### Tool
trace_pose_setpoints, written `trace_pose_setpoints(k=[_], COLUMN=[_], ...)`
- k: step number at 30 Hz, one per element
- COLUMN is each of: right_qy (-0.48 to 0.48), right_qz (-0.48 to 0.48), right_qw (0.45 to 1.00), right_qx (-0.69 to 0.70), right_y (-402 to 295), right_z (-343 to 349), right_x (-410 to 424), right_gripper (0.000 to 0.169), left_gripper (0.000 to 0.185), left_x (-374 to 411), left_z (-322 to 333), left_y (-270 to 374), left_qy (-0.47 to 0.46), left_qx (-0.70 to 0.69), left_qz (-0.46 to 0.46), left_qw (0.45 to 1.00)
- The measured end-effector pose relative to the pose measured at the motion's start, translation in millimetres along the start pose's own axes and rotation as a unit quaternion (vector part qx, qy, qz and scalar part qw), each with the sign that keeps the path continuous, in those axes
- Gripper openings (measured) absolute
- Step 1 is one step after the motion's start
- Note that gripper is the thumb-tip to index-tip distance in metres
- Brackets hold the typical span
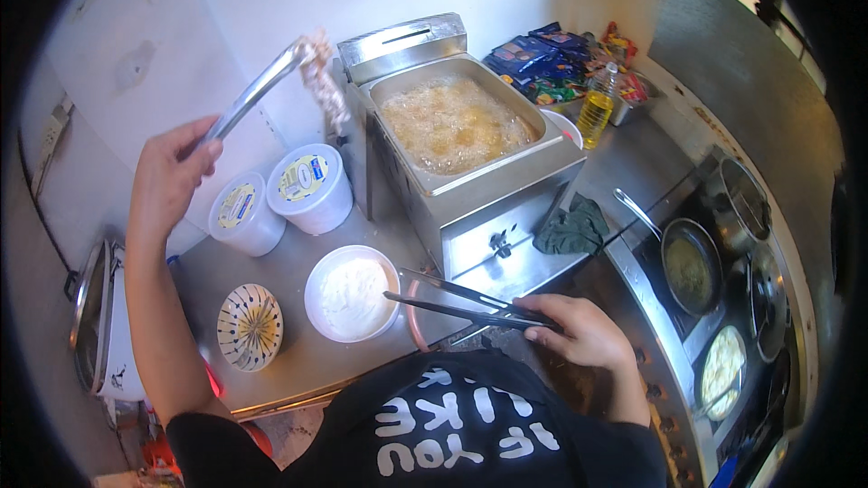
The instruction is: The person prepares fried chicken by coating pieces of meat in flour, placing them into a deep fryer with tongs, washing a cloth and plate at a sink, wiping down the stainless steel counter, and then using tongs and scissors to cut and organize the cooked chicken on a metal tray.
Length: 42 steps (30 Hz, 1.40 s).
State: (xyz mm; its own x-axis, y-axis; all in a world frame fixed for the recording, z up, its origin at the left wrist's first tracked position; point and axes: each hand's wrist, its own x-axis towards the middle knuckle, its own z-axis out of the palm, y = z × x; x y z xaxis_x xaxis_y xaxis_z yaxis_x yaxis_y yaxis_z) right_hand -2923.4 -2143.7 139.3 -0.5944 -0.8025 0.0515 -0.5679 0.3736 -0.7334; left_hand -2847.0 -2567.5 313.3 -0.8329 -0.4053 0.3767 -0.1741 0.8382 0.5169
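My left hand (pixel 173 169) is raised at the left, closed around metal tongs (pixel 254 91). In their tips hangs a floured piece of food (pixel 324 85), left of the fryer. Below and to the right, my right hand (pixel 580 332) grips black-handled tongs (pixel 468 301), whose jaws are apart beside a white tub of flour (pixel 352 293). Oil bubbles over several pieces in the stainless steel deep fryer (pixel 454 125). A striped bowl (pixel 249 329) with yellowish liquid stands left of the flour tub.
Two lidded plastic tubs (pixel 310 188) stand against the wall. A dark green cloth (pixel 573 225) lies at the fryer's right front. Behind it are an oil bottle (pixel 597 106) and blue packets (pixel 525 57). At the right, a frying pan (pixel 690 268) and several pots sit on the stove.
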Motion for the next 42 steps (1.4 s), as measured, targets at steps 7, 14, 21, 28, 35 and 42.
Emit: trace_pose_setpoints(k=[7, 14, 21, 28, 35, 42], right_qy=[0.033, 0.047, 0.053, 0.057, 0.064, 0.018], right_qz=[0.011, 0.037, 0.041, 0.058, 0.1, 0.097], right_qw=[0.998, 0.994, 0.99, 0.98, 0.963, 0.968], right_qx=[0.045, 0.092, 0.121, 0.182, 0.242, 0.232], right_y=[49, 76, 87, 96, 83, 42], right_z=[-46, -61, -67, -57, -32, 21], right_x=[-16, -36, -41, -38, -43, -9], right_gripper=[0.039, 0.04, 0.039, 0.039, 0.039, 0.037], left_gripper=[0.034, 0.03, 0.029, 0.034, 0.04, 0.042], left_x=[46, 81, 101, 90, -24, -172], left_z=[64, 142, 168, 124, 67, 198], left_y=[37, 18, 56, 49, -25, -152], left_qy=[-0.082, -0.16, -0.17, -0.071, -0.171, -0.295], left_qx=[0.013, 0.173, 0.268, 0.279, 0.249, 0.151], left_qz=[-0.021, -0.002, 0.023, 0.061, -0.094, -0.207], left_qw=[0.996, 0.972, 0.948, 0.956, 0.949, 0.92])
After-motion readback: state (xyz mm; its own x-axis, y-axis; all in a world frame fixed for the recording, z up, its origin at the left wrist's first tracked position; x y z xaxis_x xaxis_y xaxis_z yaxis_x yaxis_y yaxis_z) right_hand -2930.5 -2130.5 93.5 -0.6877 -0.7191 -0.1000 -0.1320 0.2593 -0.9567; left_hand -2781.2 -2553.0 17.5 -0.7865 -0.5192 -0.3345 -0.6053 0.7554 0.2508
